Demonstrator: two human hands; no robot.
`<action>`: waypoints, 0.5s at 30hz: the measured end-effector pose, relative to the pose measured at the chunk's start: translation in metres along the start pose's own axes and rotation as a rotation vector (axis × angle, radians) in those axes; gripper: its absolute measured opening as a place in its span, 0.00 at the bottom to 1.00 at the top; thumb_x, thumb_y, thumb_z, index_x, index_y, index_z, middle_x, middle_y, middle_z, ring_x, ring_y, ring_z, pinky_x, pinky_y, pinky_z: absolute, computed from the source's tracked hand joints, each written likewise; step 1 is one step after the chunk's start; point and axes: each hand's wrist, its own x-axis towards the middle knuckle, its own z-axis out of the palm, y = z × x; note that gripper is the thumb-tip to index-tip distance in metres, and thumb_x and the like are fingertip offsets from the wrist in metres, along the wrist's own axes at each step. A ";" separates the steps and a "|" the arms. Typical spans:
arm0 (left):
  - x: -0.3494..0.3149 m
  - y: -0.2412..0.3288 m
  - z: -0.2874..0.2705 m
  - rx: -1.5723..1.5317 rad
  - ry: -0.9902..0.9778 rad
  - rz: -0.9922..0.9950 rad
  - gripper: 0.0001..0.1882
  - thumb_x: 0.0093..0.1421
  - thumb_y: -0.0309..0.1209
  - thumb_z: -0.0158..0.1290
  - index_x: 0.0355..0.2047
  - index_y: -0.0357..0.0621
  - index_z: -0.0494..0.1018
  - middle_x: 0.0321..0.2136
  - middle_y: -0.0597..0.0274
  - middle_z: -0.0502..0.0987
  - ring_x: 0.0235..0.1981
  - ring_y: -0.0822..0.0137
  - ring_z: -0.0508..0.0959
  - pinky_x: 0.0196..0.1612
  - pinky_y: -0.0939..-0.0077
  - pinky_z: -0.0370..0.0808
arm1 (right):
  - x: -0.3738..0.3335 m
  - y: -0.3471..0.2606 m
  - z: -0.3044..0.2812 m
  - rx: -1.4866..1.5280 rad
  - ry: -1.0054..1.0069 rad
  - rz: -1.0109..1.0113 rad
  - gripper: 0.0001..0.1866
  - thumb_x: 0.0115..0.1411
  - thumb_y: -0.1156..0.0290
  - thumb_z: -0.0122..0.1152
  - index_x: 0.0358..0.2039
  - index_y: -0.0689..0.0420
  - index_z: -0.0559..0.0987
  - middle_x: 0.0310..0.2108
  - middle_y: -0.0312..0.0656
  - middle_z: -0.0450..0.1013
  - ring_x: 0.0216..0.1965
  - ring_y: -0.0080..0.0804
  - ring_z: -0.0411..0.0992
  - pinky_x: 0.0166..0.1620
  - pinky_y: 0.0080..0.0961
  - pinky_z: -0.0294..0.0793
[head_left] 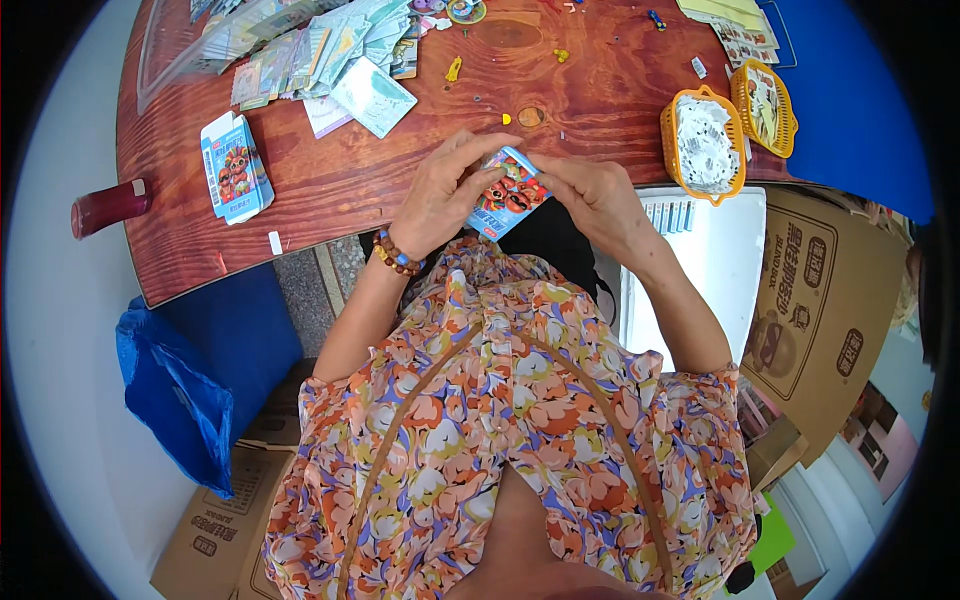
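Observation:
A small blue cardboard box [490,221] with red cartoon figures is held tilted at the table's front edge. My left hand [437,193] is closed around its left side, the thumb lying across the printed front. At the upper right corner, my right hand [603,203] pinches the box's end between thumb and fingers. The box's back and whatever is inside are hidden. On the table to the left lies a similar blue box [232,170] with a white flap raised at its end.
A heap of cards [340,60] lies at the back left beside a clear plastic bin [190,62]. Two orange baskets [741,134] with paper pieces stand right. A dark red bottle [108,208] is at the left edge. Below are a white tray [727,275] and a cardboard carton [850,270].

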 end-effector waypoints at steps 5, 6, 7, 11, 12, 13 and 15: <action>-0.004 -0.009 0.015 -0.301 0.164 -0.114 0.19 0.63 0.23 0.54 0.54 0.47 0.74 0.35 0.63 0.71 0.34 0.69 0.72 0.40 0.75 0.70 | -0.007 0.000 0.019 0.250 0.103 0.029 0.21 0.64 0.75 0.60 0.58 0.60 0.74 0.54 0.48 0.76 0.50 0.38 0.77 0.52 0.26 0.75; -0.005 -0.007 0.017 -0.320 0.186 -0.131 0.19 0.62 0.23 0.54 0.55 0.46 0.74 0.36 0.63 0.72 0.35 0.70 0.72 0.40 0.76 0.71 | -0.008 -0.001 0.023 0.158 0.163 -0.034 0.21 0.63 0.75 0.60 0.58 0.61 0.74 0.56 0.48 0.74 0.53 0.38 0.76 0.55 0.26 0.74; -0.005 -0.006 0.018 -0.340 0.209 -0.148 0.19 0.62 0.23 0.54 0.55 0.46 0.74 0.37 0.64 0.73 0.35 0.72 0.71 0.40 0.76 0.71 | -0.008 -0.001 0.025 0.067 0.222 -0.097 0.22 0.63 0.76 0.60 0.58 0.61 0.74 0.59 0.48 0.72 0.56 0.38 0.74 0.57 0.27 0.72; -0.006 -0.005 0.018 -0.274 0.212 -0.108 0.19 0.63 0.22 0.54 0.55 0.46 0.74 0.36 0.65 0.72 0.34 0.73 0.71 0.40 0.78 0.71 | -0.006 0.001 0.028 0.059 0.255 -0.106 0.22 0.62 0.76 0.61 0.58 0.61 0.74 0.58 0.48 0.72 0.57 0.36 0.73 0.58 0.27 0.72; -0.005 -0.004 0.017 -0.285 0.180 -0.103 0.19 0.63 0.22 0.54 0.54 0.46 0.74 0.36 0.66 0.71 0.34 0.73 0.70 0.39 0.78 0.70 | -0.007 0.005 0.027 0.120 0.229 -0.069 0.22 0.62 0.76 0.62 0.58 0.62 0.74 0.57 0.47 0.73 0.56 0.34 0.74 0.58 0.26 0.72; -0.005 -0.004 0.016 -0.297 0.147 -0.097 0.19 0.63 0.23 0.55 0.54 0.46 0.74 0.35 0.67 0.69 0.34 0.74 0.70 0.38 0.78 0.70 | -0.007 0.008 0.026 0.180 0.203 -0.031 0.23 0.61 0.76 0.63 0.57 0.62 0.75 0.56 0.46 0.74 0.55 0.32 0.74 0.57 0.26 0.72; -0.008 -0.005 0.016 -0.310 0.143 -0.120 0.18 0.62 0.23 0.55 0.54 0.46 0.74 0.35 0.67 0.70 0.34 0.74 0.69 0.38 0.79 0.70 | -0.003 0.011 0.020 0.421 0.156 0.077 0.22 0.61 0.77 0.63 0.56 0.62 0.76 0.54 0.45 0.75 0.53 0.30 0.75 0.56 0.25 0.73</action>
